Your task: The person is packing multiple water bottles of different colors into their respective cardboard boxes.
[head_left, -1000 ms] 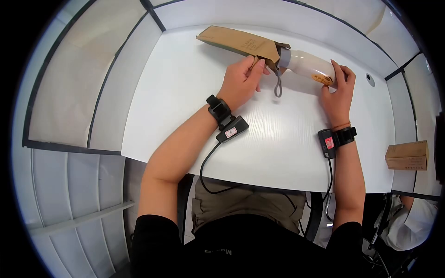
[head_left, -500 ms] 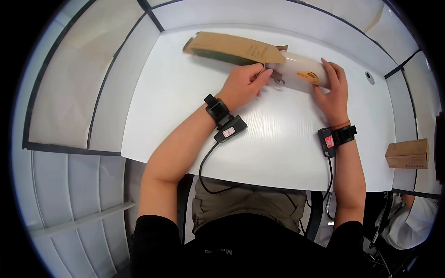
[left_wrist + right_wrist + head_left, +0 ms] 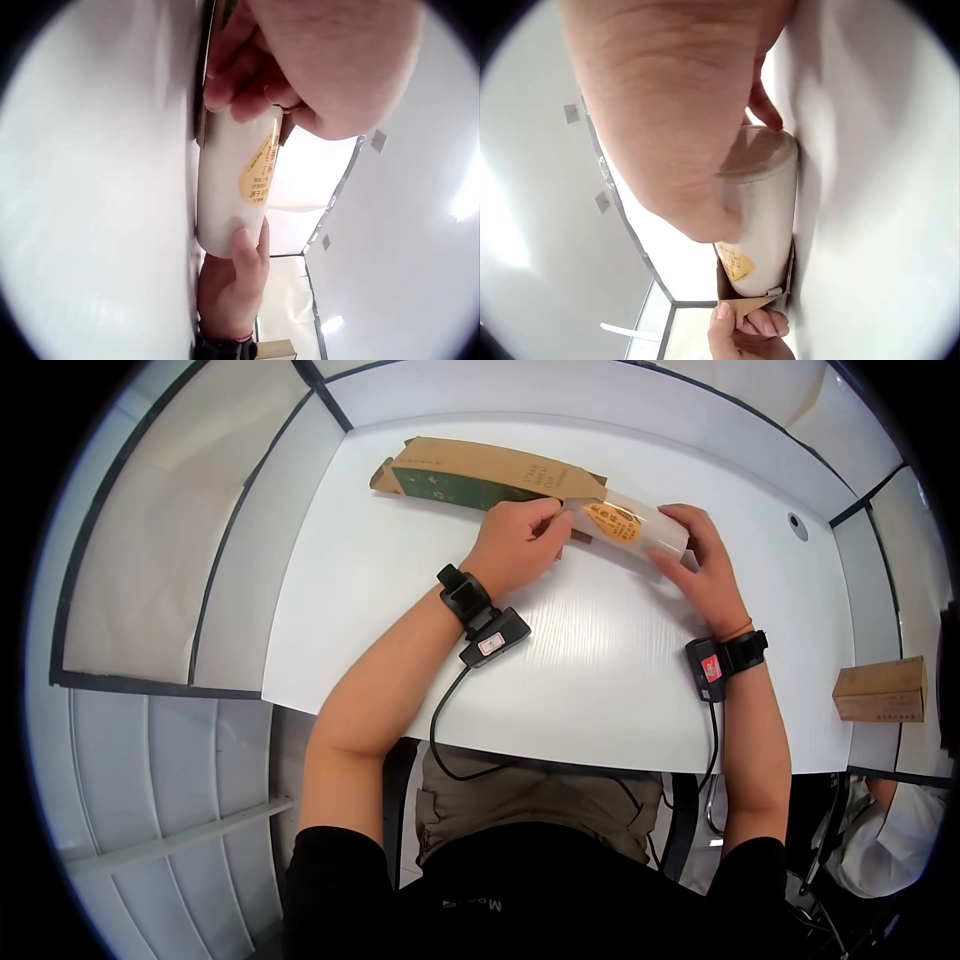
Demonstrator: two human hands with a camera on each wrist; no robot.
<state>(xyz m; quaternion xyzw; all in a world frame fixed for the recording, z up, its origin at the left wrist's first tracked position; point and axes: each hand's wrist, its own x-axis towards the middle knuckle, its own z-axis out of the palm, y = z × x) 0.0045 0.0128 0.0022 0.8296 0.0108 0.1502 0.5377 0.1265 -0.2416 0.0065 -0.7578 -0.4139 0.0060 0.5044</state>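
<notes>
A pale cylindrical bottle [image 3: 655,532] with an orange drop-shaped label lies partly inside a long brown-and-green cardboard box [image 3: 480,463]. Its cap end is hidden in the box, and its base sticks out to the right. My left hand [image 3: 515,545] is at the box's open end, pinching a cardboard flap [image 3: 748,303] between thumb and fingers, as the right wrist view shows. Around the base end of the bottle, my right hand [image 3: 712,572] curves its thumb and fingers and grips it.
A small brown box [image 3: 880,692] sits at the right side by the partition. White panels surround the white table [image 3: 620,660], which has a round cable hole [image 3: 797,527] at the back right. Cables run from both wrist cameras. Another person's white sleeve [image 3: 890,850] shows at lower right.
The bottle has slid leftward into the box, its grey cap and strap now out of sight. My right hand has moved left with it. The box has shifted slightly left and turned, showing its green side.
</notes>
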